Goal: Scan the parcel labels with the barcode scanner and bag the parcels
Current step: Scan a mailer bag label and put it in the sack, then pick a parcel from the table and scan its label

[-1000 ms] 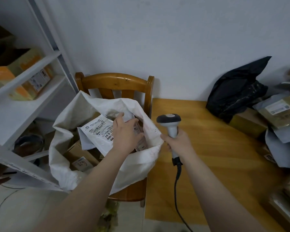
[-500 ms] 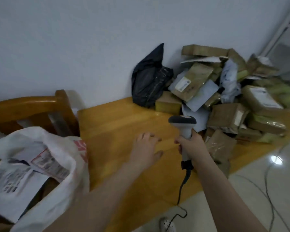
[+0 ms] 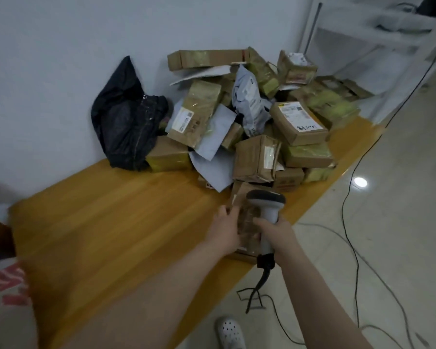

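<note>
While our left hand's (image 3: 224, 233) fingers (image 3: 223, 213) curl on a glossy, taped cardboard parcel (image 3: 247, 224) at the wooden table's (image 3: 111, 222) near edge, our right hand (image 3: 278, 235) wraps the smooth grey scanner (image 3: 266, 204) beside it, boxy parcels (image 3: 257, 157) heaped behind.

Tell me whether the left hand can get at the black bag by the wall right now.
Probably yes. The left hand holds a brown parcel, but only bare table lies between it and the black bag, whose near side is uncovered. Reach itself is uncertain.
</note>
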